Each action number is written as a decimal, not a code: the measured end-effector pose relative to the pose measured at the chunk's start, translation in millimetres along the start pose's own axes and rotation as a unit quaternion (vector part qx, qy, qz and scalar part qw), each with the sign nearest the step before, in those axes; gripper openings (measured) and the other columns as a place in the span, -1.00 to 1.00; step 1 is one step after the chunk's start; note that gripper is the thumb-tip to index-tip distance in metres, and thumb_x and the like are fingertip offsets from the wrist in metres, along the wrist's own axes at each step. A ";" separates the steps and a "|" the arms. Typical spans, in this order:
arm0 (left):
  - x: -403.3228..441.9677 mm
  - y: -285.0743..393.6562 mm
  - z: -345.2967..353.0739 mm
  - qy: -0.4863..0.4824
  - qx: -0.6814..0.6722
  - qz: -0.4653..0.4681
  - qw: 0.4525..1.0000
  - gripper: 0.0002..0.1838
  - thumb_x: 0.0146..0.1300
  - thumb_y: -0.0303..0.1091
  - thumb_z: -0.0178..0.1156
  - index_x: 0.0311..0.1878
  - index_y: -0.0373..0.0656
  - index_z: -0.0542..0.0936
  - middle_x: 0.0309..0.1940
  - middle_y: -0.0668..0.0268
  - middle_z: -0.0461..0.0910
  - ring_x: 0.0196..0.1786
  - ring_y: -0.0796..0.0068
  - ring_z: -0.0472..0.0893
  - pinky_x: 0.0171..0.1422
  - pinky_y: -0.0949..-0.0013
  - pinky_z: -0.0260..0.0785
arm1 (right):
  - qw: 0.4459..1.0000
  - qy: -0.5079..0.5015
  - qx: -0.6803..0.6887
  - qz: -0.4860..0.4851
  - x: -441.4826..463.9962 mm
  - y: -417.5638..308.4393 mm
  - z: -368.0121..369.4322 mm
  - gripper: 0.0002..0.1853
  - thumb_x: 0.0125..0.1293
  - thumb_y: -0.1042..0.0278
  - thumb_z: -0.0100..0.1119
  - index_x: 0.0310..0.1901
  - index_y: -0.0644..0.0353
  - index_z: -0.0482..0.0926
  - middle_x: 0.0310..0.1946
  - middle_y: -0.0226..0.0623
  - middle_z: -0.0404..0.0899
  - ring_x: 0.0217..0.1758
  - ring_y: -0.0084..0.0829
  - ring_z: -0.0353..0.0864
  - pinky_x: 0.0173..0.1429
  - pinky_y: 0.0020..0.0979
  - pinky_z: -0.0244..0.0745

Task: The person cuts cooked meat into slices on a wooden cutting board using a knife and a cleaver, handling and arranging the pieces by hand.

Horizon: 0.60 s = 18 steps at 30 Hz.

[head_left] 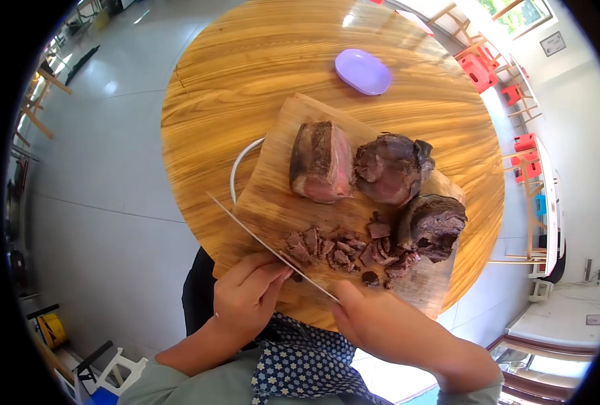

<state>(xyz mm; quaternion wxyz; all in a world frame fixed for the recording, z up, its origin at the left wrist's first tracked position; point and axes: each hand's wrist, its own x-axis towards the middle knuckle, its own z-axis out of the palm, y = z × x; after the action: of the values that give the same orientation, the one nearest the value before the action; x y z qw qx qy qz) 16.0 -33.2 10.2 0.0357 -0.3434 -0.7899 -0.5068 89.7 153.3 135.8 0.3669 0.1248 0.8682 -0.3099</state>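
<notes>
My right hand [364, 312] is closed around the handle of a knife [263, 241]. Its long thin blade slants across the near side of the wooden cutting board [273, 169], edge-on to my view. Close against the blade, my left hand [249, 291] has its fingers bent together on a small dark piece of meat [296, 276], mostly hidden. Beyond the blade lie several chopped bits of brown meat [340, 250]. Three large chunks stay on the board: a pink-sided one [321, 162], a dark round one [389, 169] and another [433, 228] at right.
The board rests on a round wooden table [212, 88]. Toward the far side sits a purple oval dish [363, 71]. A white ring-shaped rim [239, 165] shows from under the board's left side. Red stools [476, 72] stand off to the right.
</notes>
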 end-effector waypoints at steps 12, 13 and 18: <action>-6.0 -2.3 -4.0 -0.017 -0.048 0.042 0.998 -0.85 0.21 -0.58 0.40 -0.15 -0.24 0.70 -0.20 0.15 0.69 -0.20 0.17 0.71 -0.17 0.31 0.56 | 0.946 0.272 0.071 -0.160 -28.1 38.8 19.7 -0.78 0.55 0.31 0.10 -0.07 0.28 0.35 -0.51 0.01 0.58 -0.45 0.07 0.63 -0.39 -0.06 0.43; -5.9 -1.2 -4.4 -0.026 -0.049 0.040 0.998 -0.85 0.22 -0.55 0.41 -0.15 -0.24 0.69 -0.17 0.14 0.68 -0.20 0.18 0.71 -0.17 0.31 0.56 | 0.944 0.278 0.073 -0.165 -37.7 49.3 26.5 -0.78 0.55 0.31 0.10 -0.07 0.28 0.35 -0.51 0.01 0.58 -0.45 0.07 0.63 -0.39 -0.06 0.43; -3.0 7.9 -10.5 -0.070 -0.009 0.069 0.995 -0.84 0.24 -0.48 0.44 -0.15 -0.24 0.67 -0.08 0.12 0.64 -0.18 0.20 0.70 -0.13 0.32 0.56 | 0.778 0.410 0.453 -0.150 -56.1 98.6 71.7 -0.86 0.61 0.42 -0.09 0.08 0.24 0.36 -0.58 -0.40 0.45 -0.63 -0.59 0.44 -0.58 -0.48 0.33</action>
<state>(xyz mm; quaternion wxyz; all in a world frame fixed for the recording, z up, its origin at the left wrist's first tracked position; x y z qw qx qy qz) 19.8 -41.4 20.2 0.0117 -0.4325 -0.7599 -0.4852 212.9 185.4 93.2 -0.1732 0.2603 0.7039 -0.6377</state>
